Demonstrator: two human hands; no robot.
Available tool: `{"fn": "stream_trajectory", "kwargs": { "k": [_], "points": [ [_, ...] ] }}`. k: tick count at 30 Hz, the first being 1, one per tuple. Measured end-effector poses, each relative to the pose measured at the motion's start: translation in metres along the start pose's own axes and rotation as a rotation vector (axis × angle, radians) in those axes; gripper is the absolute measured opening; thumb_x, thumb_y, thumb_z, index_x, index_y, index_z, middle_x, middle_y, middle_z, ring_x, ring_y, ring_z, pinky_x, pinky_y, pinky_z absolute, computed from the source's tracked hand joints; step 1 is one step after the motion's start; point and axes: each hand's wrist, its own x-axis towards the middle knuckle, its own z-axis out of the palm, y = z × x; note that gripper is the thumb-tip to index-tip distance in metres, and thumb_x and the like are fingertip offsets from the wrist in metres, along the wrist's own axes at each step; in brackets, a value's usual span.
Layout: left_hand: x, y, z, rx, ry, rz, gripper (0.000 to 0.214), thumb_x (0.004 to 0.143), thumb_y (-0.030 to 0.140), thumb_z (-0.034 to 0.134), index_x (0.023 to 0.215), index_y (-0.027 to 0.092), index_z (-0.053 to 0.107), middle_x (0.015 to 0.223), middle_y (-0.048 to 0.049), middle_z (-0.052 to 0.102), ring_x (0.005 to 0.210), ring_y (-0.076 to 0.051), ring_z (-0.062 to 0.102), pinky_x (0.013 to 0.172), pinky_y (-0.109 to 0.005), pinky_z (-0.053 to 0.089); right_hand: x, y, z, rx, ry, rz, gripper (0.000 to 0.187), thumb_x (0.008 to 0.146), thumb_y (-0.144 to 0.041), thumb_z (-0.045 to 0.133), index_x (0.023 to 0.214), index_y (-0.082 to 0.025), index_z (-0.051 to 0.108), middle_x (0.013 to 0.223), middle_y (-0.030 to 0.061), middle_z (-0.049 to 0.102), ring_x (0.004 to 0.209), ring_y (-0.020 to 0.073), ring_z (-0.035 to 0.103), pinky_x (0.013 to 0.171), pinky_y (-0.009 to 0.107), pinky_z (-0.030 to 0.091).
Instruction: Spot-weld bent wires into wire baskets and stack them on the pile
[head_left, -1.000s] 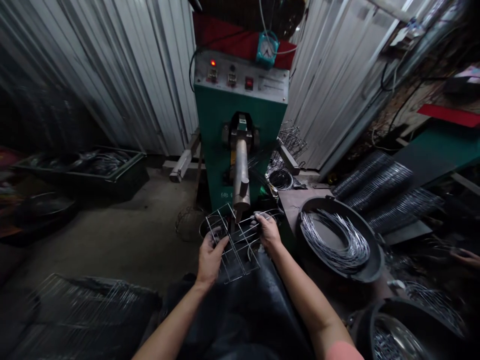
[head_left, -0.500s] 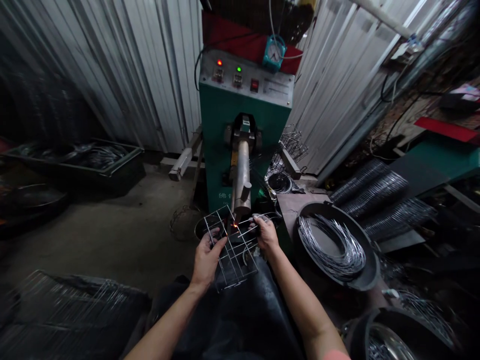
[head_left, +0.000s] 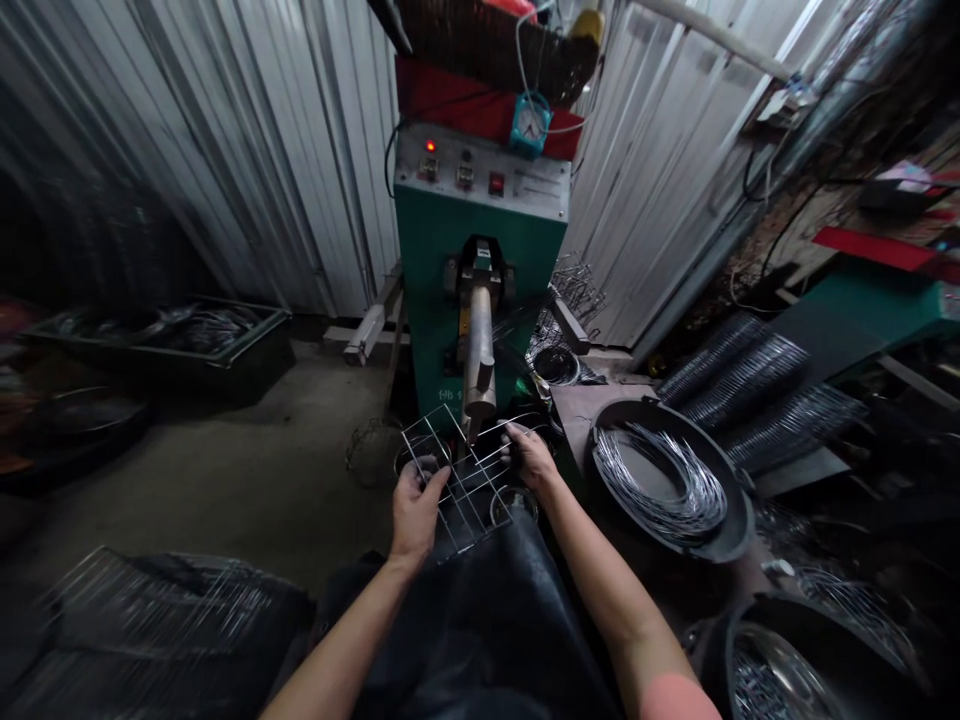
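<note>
- Left hand, closed, grips the wire grid by its left side.
- Right hand pinches wire at the grid's right.
- Black basin right of the grid.

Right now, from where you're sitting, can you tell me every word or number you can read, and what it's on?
"佛", probably: first pale character on the green machine; whatever follows is too blurred or covered.
Panel label: lines too small to read.
Blue-green dial: markings too small to read.
I can't read any other text.
</note>
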Motion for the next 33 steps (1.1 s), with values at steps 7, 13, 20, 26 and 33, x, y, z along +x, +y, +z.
{"fn": "stream_trajectory", "kwargs": {
  "k": [7,13,20,26,33],
  "points": [
    [0.005,-0.003,0.003,-0.038,0.048,0.006,0.030,0.063,0.035,0.071,0.080,0.019,0.052,0.067,0.0043,0.051,0.063,-0.010,0.048,0.063,-0.023,0.038,0.015,0.007,0.000,0.064,-0.026,-0.038,0.036,0.061,-0.035,0.074,0.087,-0.017,0.058,0.055,-0.0073,0.051,0.043,0.0042,0.047,0.038,0.014,0.037],
    [0.012,-0.003,0.005,-0.020,0.063,0.022,0.028,0.063,0.033,0.071,0.077,0.018,0.051,0.069,0.0041,0.052,0.066,-0.010,0.049,0.066,-0.023,0.038,0.025,0.009,0.001,0.067,-0.022,-0.052,0.031,0.062,-0.033,0.072,0.084,-0.017,0.056,0.054,-0.0077,0.050,0.042,0.0039,0.046,0.038,0.015,0.038],
    [0.018,0.001,0.008,-0.045,0.086,0.020,0.027,0.060,0.031,0.071,0.074,0.018,0.051,0.067,0.0046,0.050,0.064,-0.010,0.047,0.065,-0.023,0.037,0.031,0.004,0.007,0.029,-0.016,-0.058,0.029,0.061,-0.033,0.072,0.076,-0.017,0.052,0.053,-0.0082,0.050,0.040,0.0033,0.044,0.038,0.014,0.038],
    [0.025,0.002,0.009,-0.058,0.062,0.017,0.027,0.059,0.031,0.071,0.072,0.018,0.051,0.065,0.0049,0.050,0.062,-0.009,0.045,0.064,-0.023,0.036,0.034,-0.001,0.012,-0.015,0.007,-0.069,0.027,0.062,-0.032,0.070,0.075,-0.017,0.051,0.051,-0.0086,0.049,0.039,0.0035,0.044,0.037,0.014,0.037],
    [0.029,0.002,0.010,-0.080,0.047,-0.034,0.029,0.057,0.032,0.071,0.072,0.019,0.050,0.066,0.0047,0.050,0.062,-0.010,0.045,0.063,-0.024,0.036,0.038,-0.001,0.013,-0.019,0.010,-0.094,0.024,0.062,-0.030,0.068,0.071,-0.017,0.050,0.050,-0.0088,0.049,0.038,0.0038,0.043,0.037,0.015,0.038]
  ]
}}
